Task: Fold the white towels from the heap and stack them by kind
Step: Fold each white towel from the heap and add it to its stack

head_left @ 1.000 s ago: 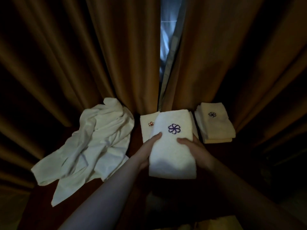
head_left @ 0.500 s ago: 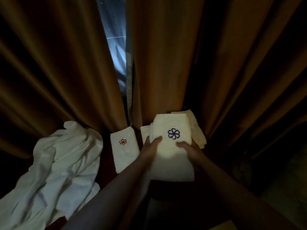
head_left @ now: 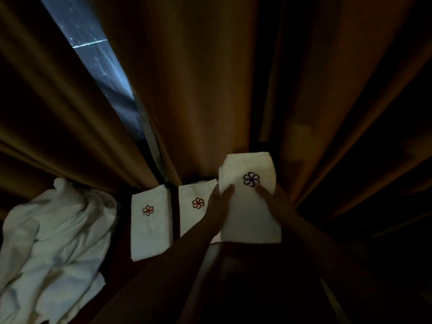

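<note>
Towel w/ blue flower mark (head_left: 250, 197), folded, held at right over dim surface: left hand (head_left: 218, 206) & right hand (head_left: 275, 202) grip its side edges, thumbs on top. Likely soft, light; support both sides. Red-marked folded towels (head_left: 152, 220) just left; unfolded heap (head_left: 53, 249) far left.

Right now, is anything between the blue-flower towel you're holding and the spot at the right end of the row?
Nothing visible. Both hands, left hand and right hand, hold the blue-flower towel beside the red-flower towel; what lies beneath it is hidden.
</note>
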The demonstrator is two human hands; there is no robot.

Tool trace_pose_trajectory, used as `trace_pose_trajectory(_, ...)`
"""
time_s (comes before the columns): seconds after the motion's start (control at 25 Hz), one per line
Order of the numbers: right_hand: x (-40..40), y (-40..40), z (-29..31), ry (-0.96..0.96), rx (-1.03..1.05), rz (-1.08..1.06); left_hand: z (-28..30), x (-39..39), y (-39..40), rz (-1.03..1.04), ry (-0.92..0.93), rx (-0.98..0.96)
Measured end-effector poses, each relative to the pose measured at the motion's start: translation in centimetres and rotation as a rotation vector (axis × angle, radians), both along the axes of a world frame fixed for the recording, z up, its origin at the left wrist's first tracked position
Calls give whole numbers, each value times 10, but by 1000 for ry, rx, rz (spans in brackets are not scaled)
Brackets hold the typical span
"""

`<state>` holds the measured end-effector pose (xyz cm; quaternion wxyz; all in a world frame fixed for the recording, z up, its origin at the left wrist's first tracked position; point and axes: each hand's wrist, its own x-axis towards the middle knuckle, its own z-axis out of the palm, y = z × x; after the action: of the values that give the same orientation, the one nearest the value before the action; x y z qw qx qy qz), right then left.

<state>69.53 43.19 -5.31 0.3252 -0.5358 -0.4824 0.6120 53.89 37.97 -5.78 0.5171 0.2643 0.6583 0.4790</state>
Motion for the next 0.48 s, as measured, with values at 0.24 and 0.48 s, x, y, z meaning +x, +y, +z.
trace_pose_trajectory(0.24, 2, 65, -53, -188, -82, 166, -54, 7, 37, 111, -2, -207)
trace_pose_trajectory(0.48, 7, 66, -86, -223, -89, -18, -75, 9, 40, 126, 52, -156)
